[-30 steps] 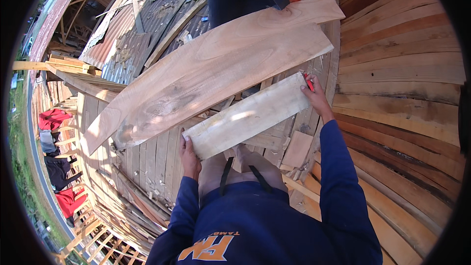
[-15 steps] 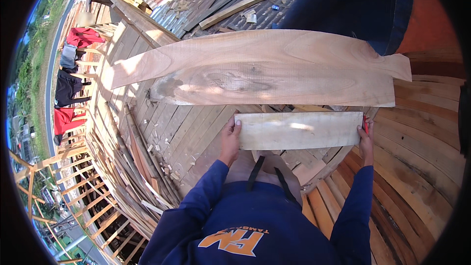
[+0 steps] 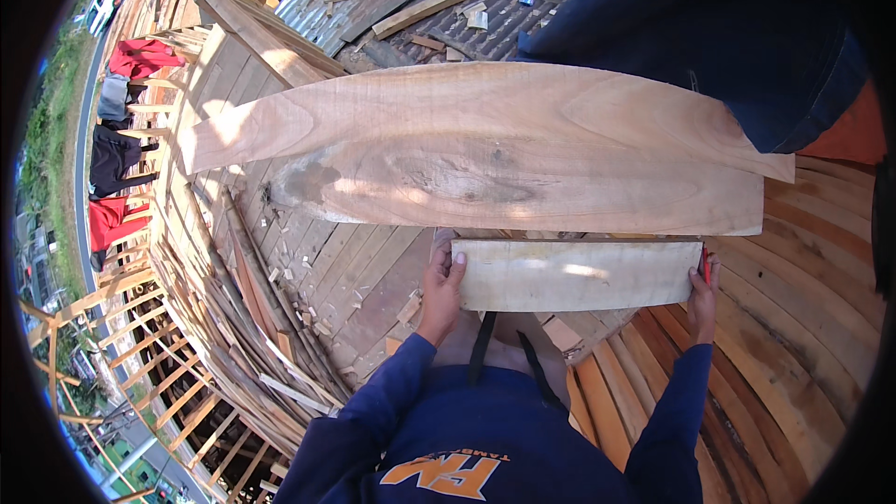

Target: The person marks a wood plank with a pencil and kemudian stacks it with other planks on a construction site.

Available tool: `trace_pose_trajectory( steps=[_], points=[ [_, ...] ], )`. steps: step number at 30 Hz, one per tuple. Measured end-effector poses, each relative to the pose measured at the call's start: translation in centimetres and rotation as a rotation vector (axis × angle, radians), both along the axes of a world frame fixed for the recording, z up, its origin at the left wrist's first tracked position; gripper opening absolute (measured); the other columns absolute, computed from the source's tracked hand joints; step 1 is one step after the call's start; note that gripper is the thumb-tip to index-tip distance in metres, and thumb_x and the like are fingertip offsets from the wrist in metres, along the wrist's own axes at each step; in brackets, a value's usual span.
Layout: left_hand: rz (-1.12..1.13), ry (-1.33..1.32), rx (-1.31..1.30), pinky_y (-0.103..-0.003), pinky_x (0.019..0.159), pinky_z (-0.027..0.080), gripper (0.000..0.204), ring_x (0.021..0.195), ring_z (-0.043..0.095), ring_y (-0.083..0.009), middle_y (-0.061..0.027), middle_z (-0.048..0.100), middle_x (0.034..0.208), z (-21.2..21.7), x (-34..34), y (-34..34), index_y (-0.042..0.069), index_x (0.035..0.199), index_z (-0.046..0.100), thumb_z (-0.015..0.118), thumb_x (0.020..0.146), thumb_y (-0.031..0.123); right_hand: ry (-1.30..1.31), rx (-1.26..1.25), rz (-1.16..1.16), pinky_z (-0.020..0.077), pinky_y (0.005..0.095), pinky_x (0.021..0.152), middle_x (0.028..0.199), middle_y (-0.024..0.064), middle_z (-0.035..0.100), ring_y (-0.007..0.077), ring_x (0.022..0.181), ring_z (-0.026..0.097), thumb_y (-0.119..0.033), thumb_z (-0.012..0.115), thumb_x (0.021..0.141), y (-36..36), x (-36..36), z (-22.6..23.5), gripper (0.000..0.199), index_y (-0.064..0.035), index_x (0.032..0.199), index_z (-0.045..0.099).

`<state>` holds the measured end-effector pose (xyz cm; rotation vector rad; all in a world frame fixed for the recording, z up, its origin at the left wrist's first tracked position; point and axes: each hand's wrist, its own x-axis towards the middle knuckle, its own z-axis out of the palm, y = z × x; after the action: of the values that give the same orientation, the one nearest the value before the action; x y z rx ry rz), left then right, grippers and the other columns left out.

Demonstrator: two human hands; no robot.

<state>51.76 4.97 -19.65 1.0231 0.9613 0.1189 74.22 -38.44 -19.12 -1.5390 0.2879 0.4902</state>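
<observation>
The left hand (image 3: 443, 282) grips the left end of a short board (image 3: 579, 274), thumb on the top face and fingers curled under the end. The board lies level across the person's front, held off the floor between both hands, its far edge running just beside the near edge of a wide slab (image 3: 485, 154) that spans the scene beyond it. The two edges look close to parallel; whether they touch I cannot tell.

To do this step well, the left hand should keep its thumb flat and clear of the far edge, so nothing gets pinched if the board closes on the slab. The board should stay level, both ends moving together, since a twist would open a gap at one end (the slab's near edge curves a little, so a full fit may not be possible).

The right hand (image 3: 702, 291) clasps the right end, fingers wrapped over the end grain, and it also holds a small red thing (image 3: 706, 266), perhaps a pencil, pressed against the board. That shared grip looks weaker, so the left hand should carry more of the weight.

Footing matters too: the plank floor (image 3: 355, 280) below is littered with offcuts (image 3: 408, 310), and another person (image 3: 728, 37) stands close at the far right.
</observation>
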Motion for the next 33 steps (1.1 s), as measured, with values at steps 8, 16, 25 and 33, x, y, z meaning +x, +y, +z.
trace_pose_trajectory(
  steps=[8,16,25,33],
  points=[
    [-0.065,0.057,0.007,-0.029,0.098,0.04,0.043,0.112,0.054,-0.0159,-0.0121,0.058,0.126,0.3,0.0,0.3,-0.006,0.134,0.045,0.053,0.099,0.02,0.044,-0.047,-0.137,0.0241,0.0303,0.107,0.127,0.0032,0.045,0.0175,0.122,0.041,0.007,0.054,0.085,1.1,-0.3,0.8,0.044,-0.0114,0.123,0.042],
    [-0.199,0.046,-0.043,-0.03,0.099,0.039,0.044,0.115,0.051,-0.0157,-0.0108,0.056,0.125,0.7,0.2,1.6,-0.004,0.135,0.043,0.052,0.1,0.022,0.077,-0.054,-0.125,0.0236,0.0341,0.111,0.14,0.0073,0.044,0.0202,0.13,0.039,0.004,0.056,0.087,-0.6,-0.1,0.0,0.061,-0.008,0.142,0.032],
    [-0.234,0.006,-0.057,-0.031,0.1,0.038,0.044,0.115,0.051,-0.0163,-0.0106,0.055,0.125,0.3,0.2,2.1,-0.003,0.135,0.042,0.051,0.1,0.023,0.069,-0.04,-0.099,0.0281,0.0314,0.106,0.123,0.0038,0.051,0.0174,0.118,0.046,0.006,0.058,0.083,2.7,0.3,2.3,0.038,-0.0095,0.115,0.045],
    [-0.407,-0.081,0.004,-0.033,0.102,0.037,0.035,0.119,0.049,-0.0187,-0.0108,0.052,0.13,4.2,-1.1,2.6,0.005,0.13,0.044,0.052,0.099,0.02,-0.009,0.174,-0.407,0.036,0.0362,0.1,0.11,0.0036,0.056,0.0191,0.11,0.05,-0.017,0.052,0.091,0.9,-1.0,2.3,0.013,-0.0131,0.103,0.054]
  ],
)
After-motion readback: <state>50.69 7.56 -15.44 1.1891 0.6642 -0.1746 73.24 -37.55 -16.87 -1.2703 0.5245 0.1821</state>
